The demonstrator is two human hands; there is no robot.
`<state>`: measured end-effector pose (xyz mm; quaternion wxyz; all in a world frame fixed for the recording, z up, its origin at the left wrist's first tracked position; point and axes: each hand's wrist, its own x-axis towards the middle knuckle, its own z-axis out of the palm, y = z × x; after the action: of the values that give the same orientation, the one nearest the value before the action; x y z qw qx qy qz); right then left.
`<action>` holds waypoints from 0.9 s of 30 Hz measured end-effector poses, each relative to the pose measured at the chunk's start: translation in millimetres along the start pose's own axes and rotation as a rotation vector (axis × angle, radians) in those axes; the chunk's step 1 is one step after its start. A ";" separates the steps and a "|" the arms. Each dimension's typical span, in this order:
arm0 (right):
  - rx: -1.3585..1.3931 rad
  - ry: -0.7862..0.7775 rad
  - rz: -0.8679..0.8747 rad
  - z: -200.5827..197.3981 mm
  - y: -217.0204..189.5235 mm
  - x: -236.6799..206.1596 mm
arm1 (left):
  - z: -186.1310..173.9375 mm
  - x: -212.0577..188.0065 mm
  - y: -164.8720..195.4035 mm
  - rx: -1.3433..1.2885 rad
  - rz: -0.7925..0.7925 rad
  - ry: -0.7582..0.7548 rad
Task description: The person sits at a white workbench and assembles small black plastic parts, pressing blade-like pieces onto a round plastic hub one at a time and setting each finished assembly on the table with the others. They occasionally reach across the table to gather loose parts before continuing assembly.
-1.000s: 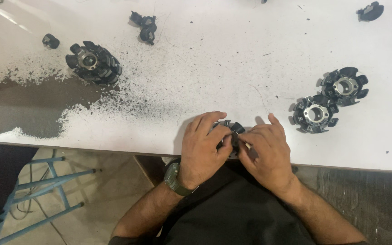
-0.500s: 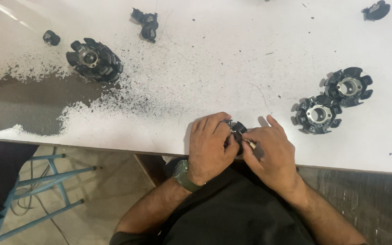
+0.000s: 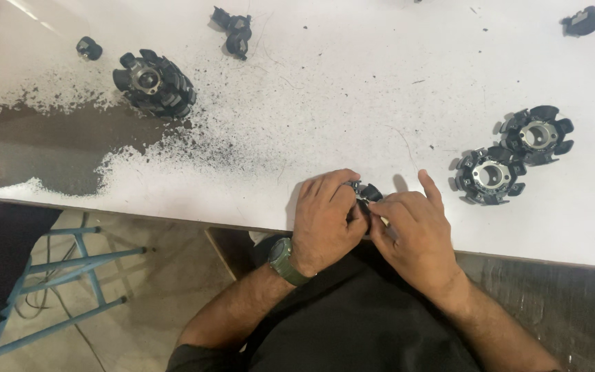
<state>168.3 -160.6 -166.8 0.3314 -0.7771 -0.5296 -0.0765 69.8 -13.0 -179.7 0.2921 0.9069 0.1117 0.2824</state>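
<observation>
Between both hands' fingers (image 3: 352, 207), small black part (image 3: 365, 191)

white table (image 3: 380, 89), 3 black rotors (image 3: 154, 84), dark dust (image 3: 49, 148)

The table (image 3: 394, 62) is white, with fine black speckles and a dark grey-brown powder patch (image 3: 49, 148) at its left edge. The finned parts (image 3: 153, 83) are black with silver centres. The watch (image 3: 285, 260) is olive green. The stool (image 3: 56, 269) is light blue. The small held part (image 3: 366, 193) is probably black.

A workshop: grimy white workbench (image 3: 325, 89) strewn with black rotor parts (image 3: 154, 84).
</observation>
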 end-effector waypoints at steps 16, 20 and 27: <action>0.137 0.114 0.114 -7.8 2.1 -3.3 | -31.0 27.1 26.5 0.321 0.040 -0.299; 0.144 0.107 0.112 -11.9 3.9 -4.3 | -32.8 24.1 28.1 0.229 0.057 -0.181; 0.158 0.122 0.130 -10.5 4.2 -4.1 | -36.5 24.4 15.5 0.083 0.125 -0.142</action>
<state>172.6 -171.0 -162.4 0.4275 -0.7753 -0.4611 -0.0602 69.2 0.5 -135.1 0.2432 0.9412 0.0453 0.2303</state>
